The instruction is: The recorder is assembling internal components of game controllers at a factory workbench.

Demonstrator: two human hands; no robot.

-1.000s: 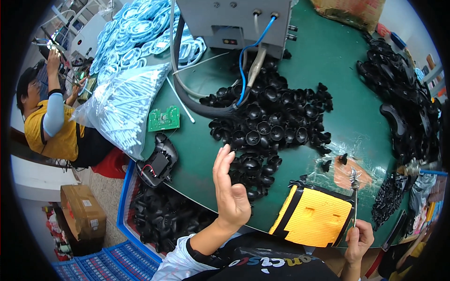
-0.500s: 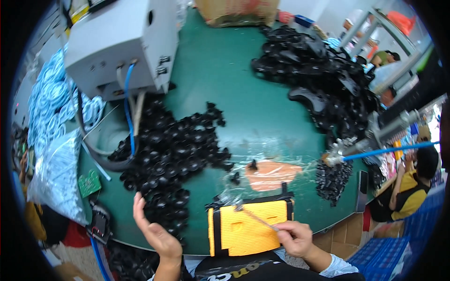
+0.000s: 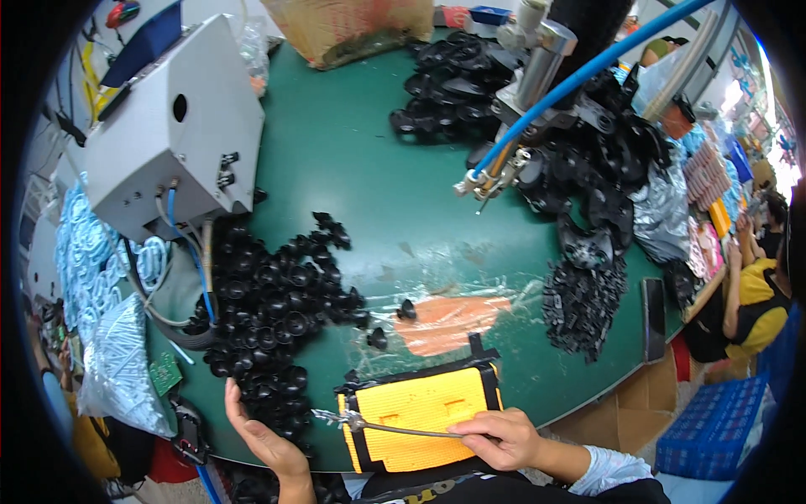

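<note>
My right hand [image 3: 501,438] grips a thin dark rod [image 3: 407,431] with a lumpy, glossy grey end. It holds the rod across a yellow ribbed pad [image 3: 432,396] with black strips along its edges. The rod's lumpy end reaches past the pad's left edge. Open and holding nothing, my left hand [image 3: 267,441] is raised with its fingers apart. Close beside it, a heap of small black cup-shaped parts [image 3: 264,286] spreads over the green table [image 3: 336,151].
A grey metal box [image 3: 180,143] with cables stands at the left, near bundled light-blue cords [image 3: 92,252]. Black controller-like shells [image 3: 588,160] pile up at the right. A jointed metal arm with a blue hose [image 3: 579,80] overhangs them. A co-worker [image 3: 751,307] sits at far right.
The view has shifted. The rod has swung from slanting over the pad to lying nearly level, its lumpy end now beyond the pad's left edge. My left hand stays open.
</note>
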